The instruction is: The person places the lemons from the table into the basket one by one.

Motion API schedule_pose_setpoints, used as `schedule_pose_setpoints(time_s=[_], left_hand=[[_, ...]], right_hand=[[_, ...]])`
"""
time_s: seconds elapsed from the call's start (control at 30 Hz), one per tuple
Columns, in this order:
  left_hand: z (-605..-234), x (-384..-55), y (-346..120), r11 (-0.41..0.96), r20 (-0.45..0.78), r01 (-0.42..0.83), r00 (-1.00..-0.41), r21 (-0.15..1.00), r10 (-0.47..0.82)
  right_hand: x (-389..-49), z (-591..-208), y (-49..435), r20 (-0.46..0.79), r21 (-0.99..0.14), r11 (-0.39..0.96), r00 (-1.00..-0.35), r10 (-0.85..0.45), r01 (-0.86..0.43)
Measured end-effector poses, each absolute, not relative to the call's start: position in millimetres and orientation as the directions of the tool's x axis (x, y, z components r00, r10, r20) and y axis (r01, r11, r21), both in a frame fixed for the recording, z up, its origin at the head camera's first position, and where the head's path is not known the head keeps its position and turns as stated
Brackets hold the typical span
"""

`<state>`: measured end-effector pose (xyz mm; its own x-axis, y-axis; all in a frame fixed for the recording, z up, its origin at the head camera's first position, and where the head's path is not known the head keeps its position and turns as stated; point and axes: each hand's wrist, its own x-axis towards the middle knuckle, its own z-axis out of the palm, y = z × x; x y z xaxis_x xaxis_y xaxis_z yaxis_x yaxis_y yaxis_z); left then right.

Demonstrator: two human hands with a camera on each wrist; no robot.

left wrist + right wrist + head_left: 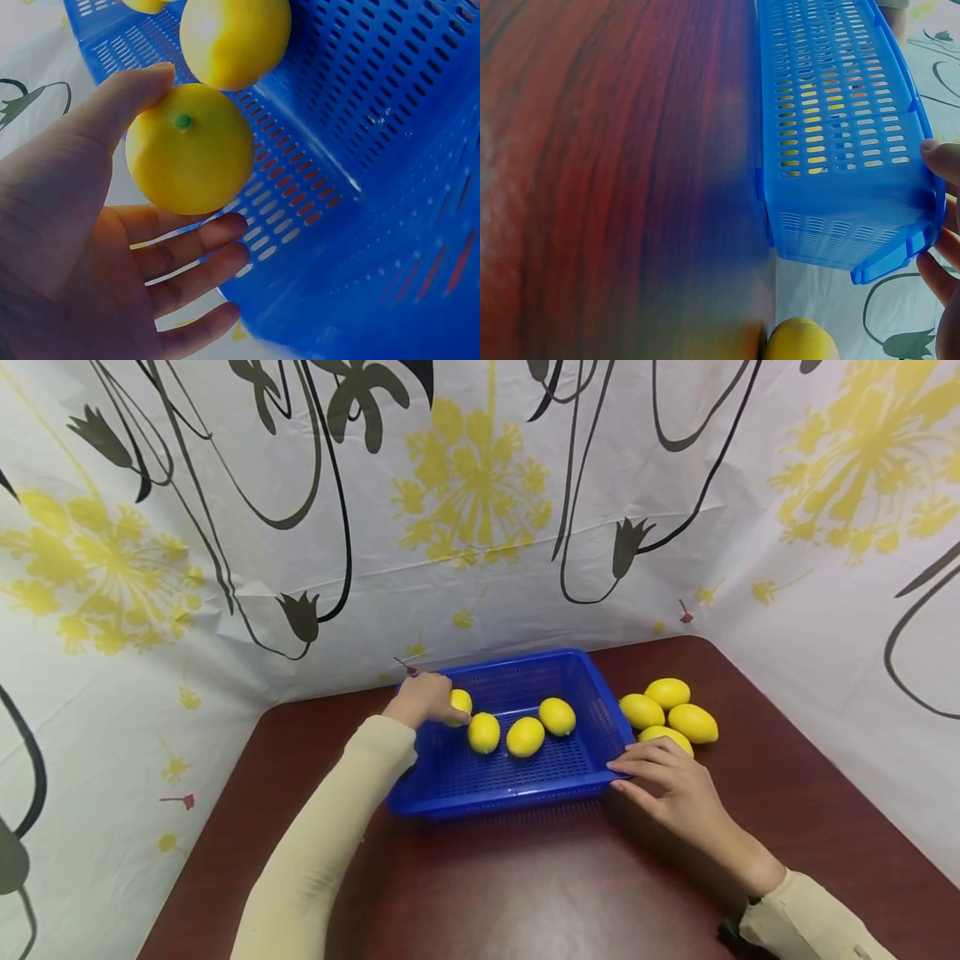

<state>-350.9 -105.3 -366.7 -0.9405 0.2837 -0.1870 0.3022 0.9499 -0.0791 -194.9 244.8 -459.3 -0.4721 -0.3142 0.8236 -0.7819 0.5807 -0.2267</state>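
My left hand [422,700] is inside the blue plastic basket [510,793], at its left end. It pinches a lemon [191,154] between thumb and index finger, the other fingers spread below in the left wrist view. Three more lemons lie on the basket floor: one lemon [483,733] right beside the held one, a middle lemon [525,737] and a right lemon [557,717]. At the near right corner, my right hand [678,789] grips the basket rim, thumb [941,159] on the near side and fingers around the corner.
Several lemons [692,724] sit clustered on the dark red wooden table [525,885], just right of the basket and beyond my right hand. A white patterned cloth [480,602] hangs close behind the basket and along both sides of the table.
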Motion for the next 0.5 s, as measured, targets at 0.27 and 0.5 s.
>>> schedule_pose_setpoints(time_s=[0.27, 0.5], left_hand=[[-372.0, -347.9, -103.6, 0.953, -0.215, 0.298, -0.935, -0.051, 0.281], [-375.1, -346.8, -99.1, 0.95, -0.24, 0.31, -0.926, -0.041, 0.292]], right_hand=[[-195.5, -459.0, 244.6, 0.825, -0.228, 0.573, -0.468, -0.316, -0.787], [-194.8, -458.6, 244.6, 0.822, -0.232, 0.576, -0.475, -0.314, -0.783]])
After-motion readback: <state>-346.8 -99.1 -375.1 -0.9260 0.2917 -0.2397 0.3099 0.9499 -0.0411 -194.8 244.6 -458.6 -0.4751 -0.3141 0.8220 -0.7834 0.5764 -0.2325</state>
